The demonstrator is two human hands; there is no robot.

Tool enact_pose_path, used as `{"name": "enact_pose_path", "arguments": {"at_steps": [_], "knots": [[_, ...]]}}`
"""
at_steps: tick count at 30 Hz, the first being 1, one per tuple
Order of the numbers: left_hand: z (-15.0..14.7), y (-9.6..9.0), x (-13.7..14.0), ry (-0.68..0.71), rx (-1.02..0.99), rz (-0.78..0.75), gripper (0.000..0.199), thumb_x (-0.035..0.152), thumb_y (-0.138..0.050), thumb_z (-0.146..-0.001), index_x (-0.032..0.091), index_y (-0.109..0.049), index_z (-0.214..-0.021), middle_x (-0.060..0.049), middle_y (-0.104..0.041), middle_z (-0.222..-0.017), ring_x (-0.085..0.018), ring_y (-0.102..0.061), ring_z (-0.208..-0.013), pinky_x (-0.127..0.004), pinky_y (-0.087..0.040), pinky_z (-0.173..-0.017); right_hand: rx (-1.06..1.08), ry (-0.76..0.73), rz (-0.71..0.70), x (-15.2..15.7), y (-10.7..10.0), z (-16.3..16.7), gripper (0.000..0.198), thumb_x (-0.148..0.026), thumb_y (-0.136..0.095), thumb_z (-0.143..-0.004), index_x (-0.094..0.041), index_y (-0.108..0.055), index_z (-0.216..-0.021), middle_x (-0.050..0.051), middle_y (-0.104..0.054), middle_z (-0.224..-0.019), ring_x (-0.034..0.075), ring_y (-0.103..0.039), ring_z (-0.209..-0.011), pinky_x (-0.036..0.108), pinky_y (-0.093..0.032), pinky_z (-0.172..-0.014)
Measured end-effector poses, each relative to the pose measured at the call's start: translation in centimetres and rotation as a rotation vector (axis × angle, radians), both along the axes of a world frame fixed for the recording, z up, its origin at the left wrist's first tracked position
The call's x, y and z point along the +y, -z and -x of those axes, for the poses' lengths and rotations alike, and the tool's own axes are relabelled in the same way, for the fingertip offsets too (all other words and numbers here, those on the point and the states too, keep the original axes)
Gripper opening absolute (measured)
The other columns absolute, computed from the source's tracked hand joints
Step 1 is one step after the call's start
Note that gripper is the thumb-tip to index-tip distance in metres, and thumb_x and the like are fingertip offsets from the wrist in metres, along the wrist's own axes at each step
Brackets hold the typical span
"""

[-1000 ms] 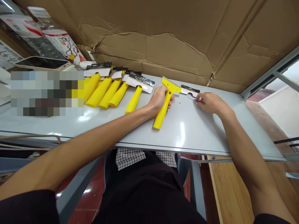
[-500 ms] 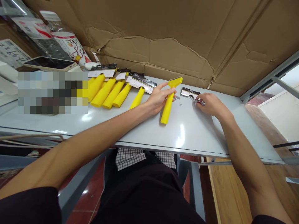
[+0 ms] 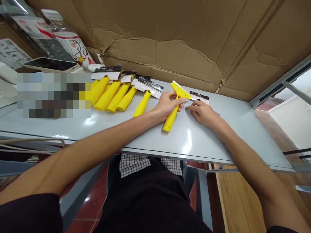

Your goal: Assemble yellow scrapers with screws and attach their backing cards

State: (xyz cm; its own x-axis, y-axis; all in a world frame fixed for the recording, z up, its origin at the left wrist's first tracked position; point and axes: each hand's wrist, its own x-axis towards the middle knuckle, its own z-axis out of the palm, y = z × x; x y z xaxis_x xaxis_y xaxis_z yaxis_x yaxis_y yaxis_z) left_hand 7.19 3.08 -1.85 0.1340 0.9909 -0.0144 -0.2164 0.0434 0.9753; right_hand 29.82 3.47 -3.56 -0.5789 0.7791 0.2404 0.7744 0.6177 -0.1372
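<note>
My left hand is closed round a yellow scraper, its handle slanting down toward me and its head tilted to the right. Close to that head is my right hand, fingers bent, with one fingertip down at the tabletop. A slim metal shaft, apparently a screwdriver's, passes into the right hand; the hand hides most of it. Between the hands shows a small silver metal piece. Behind the right hand lies a black-and-white card, partly covered.
Several yellow scrapers with cards lie in a row at the left. One more yellow handle is beside my left wrist. A phone and a bottle stand farther left. Cardboard walls the back of the white table.
The scraper's head has turned and now points right. My right hand has moved left toward it, fingertip over the spot where a tiny bit lay on the table.
</note>
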Motion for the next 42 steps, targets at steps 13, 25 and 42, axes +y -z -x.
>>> {"name": "enact_pose_path", "arguments": {"at_steps": [13, 25, 42], "knots": [[0.5, 0.8, 0.2, 0.164, 0.378, -0.073, 0.012, 0.009, -0.082, -0.089, 0.015, -0.072, -0.092, -0.005, -0.073, -0.082, -0.011, -0.061, -0.047, -0.027, -0.044, -0.045, 0.134, 0.052, 0.111, 0.3, -0.4, -0.2, 0.018, -0.014, -0.057, -0.094, -0.019, -0.073, -0.101, 0.010, -0.076, -0.098, 0.024, -0.067, -0.085, 0.039, -0.052, -0.081], [0.3, 0.8, 0.2, 0.122, 0.246, -0.058, 0.008, 0.010, -0.080, -0.091, 0.015, -0.073, -0.093, -0.008, -0.074, -0.098, -0.009, -0.060, -0.055, -0.028, -0.046, -0.049, 0.304, 0.106, 0.391, 0.3, -1.2, -0.2, 0.028, -0.009, -0.067, -0.078, -0.022, -0.064, -0.102, 0.004, -0.078, -0.091, 0.022, -0.071, -0.083, 0.037, -0.056, -0.082], [0.0, 0.8, -0.1, 0.116, 0.253, -0.037, 0.015, 0.005, -0.081, -0.088, 0.016, -0.073, -0.095, -0.011, -0.074, -0.113, -0.010, -0.061, -0.063, -0.031, -0.045, -0.053, 0.061, 0.142, 0.377, -0.8, -2.7, 0.2, 0.027, -0.004, -0.065, -0.088, -0.019, -0.080, -0.104, 0.002, -0.078, -0.087, 0.019, -0.068, -0.080, 0.034, -0.050, -0.079]]}}
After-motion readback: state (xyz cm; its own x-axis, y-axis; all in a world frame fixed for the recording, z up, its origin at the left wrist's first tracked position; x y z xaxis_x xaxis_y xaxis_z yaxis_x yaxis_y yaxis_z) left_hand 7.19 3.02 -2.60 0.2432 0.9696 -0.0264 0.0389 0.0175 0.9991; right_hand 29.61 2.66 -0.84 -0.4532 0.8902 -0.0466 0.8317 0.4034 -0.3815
